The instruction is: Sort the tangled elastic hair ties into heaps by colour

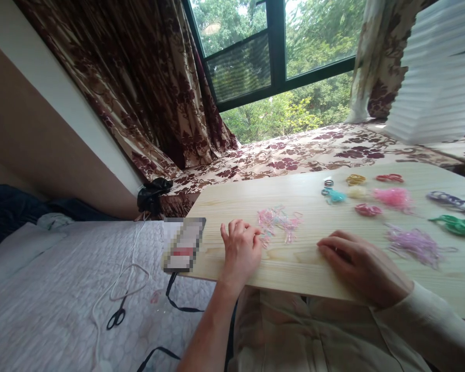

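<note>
My left hand [242,247] rests palm down on the pale wooden table [213,199], fingers bent and slightly apart, with its thumb side at the edge of a scattered pile of small pastel bands [277,221]. They look like thin elastic hair bands in pink, white and light blue. Nothing shows in its fingers. To the right, my right hand [362,266] lies on the tabletop with loosely curved fingers and a gap by the thumb; I see nothing held. Beyond it sits a heap of lilac bands [414,245].
Farther back are pink bands [395,198], teal bands [335,196], yellow ties [355,179], red ties [389,177] and green ties [459,226]. A blurred-out phone-like device [184,245] is at the table's left corner. Scissors [116,319] and a white cable [134,268] lie on the bed.
</note>
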Motion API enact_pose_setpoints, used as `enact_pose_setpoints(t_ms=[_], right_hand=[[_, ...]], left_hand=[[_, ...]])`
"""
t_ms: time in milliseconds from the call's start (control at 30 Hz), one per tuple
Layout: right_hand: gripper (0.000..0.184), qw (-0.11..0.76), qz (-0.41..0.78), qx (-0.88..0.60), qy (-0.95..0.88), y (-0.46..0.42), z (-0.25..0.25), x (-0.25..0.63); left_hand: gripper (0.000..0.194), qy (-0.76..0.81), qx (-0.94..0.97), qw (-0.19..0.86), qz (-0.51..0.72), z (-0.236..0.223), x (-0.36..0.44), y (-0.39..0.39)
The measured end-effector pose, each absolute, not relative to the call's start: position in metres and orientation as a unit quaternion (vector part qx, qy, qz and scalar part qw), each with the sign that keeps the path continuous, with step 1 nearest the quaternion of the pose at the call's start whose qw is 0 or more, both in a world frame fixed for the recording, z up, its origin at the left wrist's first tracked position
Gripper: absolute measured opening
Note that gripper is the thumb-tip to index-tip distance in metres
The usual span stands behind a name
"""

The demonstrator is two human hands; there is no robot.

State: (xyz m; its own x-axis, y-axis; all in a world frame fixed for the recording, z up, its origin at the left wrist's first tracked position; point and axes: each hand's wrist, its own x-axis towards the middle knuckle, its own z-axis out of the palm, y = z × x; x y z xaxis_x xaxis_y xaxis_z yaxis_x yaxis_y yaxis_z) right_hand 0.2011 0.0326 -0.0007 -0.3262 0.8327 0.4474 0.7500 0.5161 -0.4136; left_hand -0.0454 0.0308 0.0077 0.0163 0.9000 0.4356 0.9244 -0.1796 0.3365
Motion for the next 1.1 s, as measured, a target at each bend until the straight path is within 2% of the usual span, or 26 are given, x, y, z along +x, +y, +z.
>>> enact_pose_setpoints(t_ms=[333, 1100], right_hand=[[0.028, 0.313, 0.072, -0.491, -0.81, 0.032, 0.0, 0.2], [0.03, 0.319, 0.063, -0.484, -0.812, 0.031, 0.002, 0.2]], left_hand=[[0.01, -0.643, -0.719, 0.001, -0.265, 0.007, -0.042, 0.038], [0.011, -0.637, -0.721, 0.007, -0.273, 0.009, -0.041, 0.042]])
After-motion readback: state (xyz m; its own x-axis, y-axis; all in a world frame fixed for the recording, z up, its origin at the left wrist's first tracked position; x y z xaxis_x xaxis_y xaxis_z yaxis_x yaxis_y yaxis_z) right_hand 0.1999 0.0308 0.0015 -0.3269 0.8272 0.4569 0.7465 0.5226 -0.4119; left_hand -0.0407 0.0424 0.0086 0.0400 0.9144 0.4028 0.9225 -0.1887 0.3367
